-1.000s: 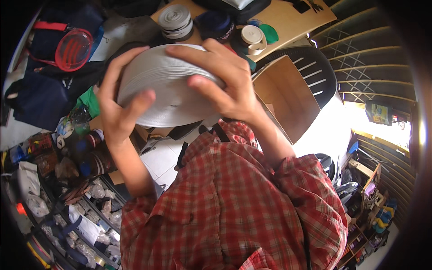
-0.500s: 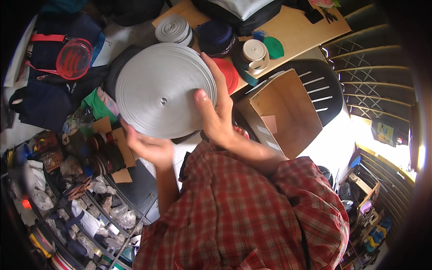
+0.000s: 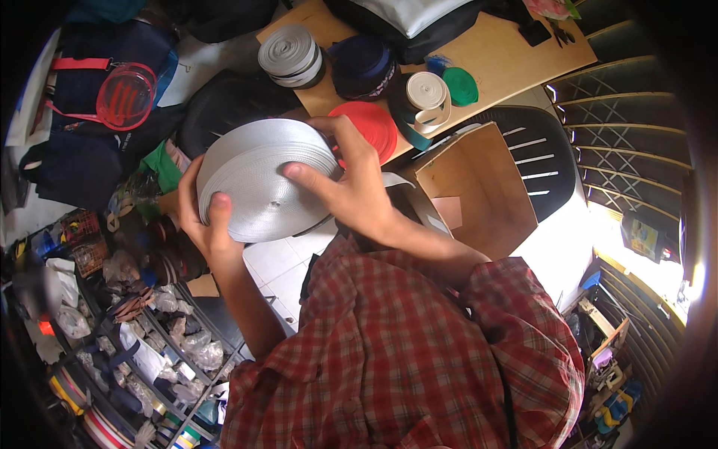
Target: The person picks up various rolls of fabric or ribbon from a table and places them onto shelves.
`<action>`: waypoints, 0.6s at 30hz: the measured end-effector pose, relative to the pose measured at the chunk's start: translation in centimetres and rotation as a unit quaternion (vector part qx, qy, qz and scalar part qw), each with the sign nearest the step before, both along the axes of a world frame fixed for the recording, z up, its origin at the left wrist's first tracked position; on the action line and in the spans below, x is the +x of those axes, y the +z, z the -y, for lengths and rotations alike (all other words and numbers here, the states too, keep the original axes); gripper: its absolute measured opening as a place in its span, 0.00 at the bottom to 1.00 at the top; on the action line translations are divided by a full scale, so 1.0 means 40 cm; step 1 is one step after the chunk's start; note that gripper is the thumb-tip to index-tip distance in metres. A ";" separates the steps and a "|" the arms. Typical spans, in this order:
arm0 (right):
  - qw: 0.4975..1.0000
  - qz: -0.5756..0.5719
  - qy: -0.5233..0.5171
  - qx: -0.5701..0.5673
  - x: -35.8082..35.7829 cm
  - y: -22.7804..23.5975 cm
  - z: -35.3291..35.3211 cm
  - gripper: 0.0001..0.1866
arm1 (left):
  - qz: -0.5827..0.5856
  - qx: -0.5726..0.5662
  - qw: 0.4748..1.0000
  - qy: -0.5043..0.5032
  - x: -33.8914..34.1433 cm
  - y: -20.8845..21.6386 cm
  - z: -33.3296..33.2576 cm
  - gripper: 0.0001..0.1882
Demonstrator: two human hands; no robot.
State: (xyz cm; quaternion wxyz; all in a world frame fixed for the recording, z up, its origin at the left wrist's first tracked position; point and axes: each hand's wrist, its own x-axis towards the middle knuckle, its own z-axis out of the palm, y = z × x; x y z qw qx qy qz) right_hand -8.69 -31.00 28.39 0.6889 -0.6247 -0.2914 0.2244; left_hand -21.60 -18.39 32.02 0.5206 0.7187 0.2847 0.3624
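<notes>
A large grey roll of webbing (image 3: 258,176) is held up in front of me, tilted so that its wound face and its far edge both show. My left hand (image 3: 208,213) grips its left side, the thumb lying on the face. On the right side my right hand (image 3: 344,179) has its thumb over the face and its fingers around the far edge. Just beyond the right hand lies a red roll of webbing (image 3: 368,133) on the wooden table (image 3: 501,56).
Grey rolls (image 3: 290,54), a dark blue roll (image 3: 363,66), a cream roll (image 3: 426,91) and a green roll (image 3: 459,86) stand on the table. An open cardboard box (image 3: 479,187) sits on a black chair (image 3: 550,161) at right. Shelves of bagged goods (image 3: 198,352) fill the lower left.
The grey roll has tipped, so its edge now shows, and it has come slightly lower. My left hand has moved from beneath it to its left side, thumb now on the face.
</notes>
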 end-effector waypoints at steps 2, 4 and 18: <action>0.998 0.043 -0.036 0.008 -0.007 -0.012 0.000 0.28 | 0.053 -0.034 0.997 0.037 0.016 -0.003 0.015 0.35; 0.994 0.085 -0.067 0.016 0.001 -0.021 0.004 0.27 | 0.069 -0.034 0.996 0.033 0.026 -0.002 0.019 0.35; 0.834 0.541 -0.046 -0.100 0.336 -0.041 0.127 0.26 | -0.261 0.059 0.957 -0.112 -0.019 0.053 -0.018 0.25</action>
